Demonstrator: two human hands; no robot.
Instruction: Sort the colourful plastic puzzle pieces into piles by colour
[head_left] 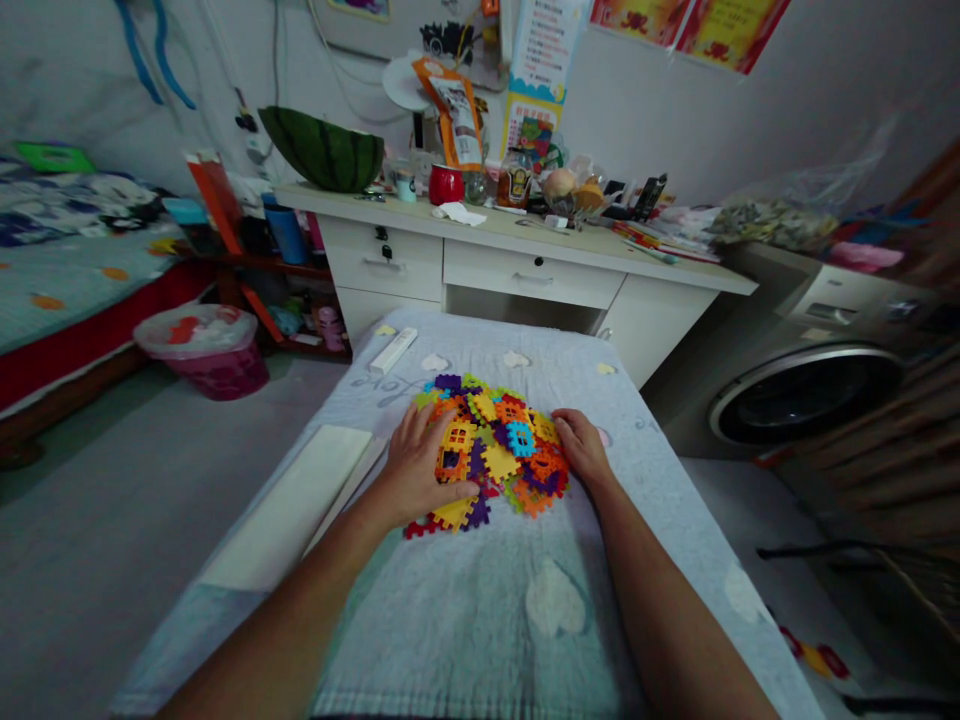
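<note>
A heap of colourful plastic interlocking blocks (501, 440) lies on a pale blue towel (480, 600) spread over a low table. My left hand (420, 465) lies flat on the heap's left side, fingers spread over orange and yellow pieces. My right hand (581, 445) rests against the heap's right edge, fingers curled loosely onto the pieces. Neither hand lifts a piece.
A white flat box (300, 500) lies at the towel's left edge and a white remote (393, 350) at its far left corner. Behind stand a cluttered white desk (517, 265) with a half watermelon (322, 150), a pink bin (206, 350), a bed (67, 270) and a washing machine (810, 380).
</note>
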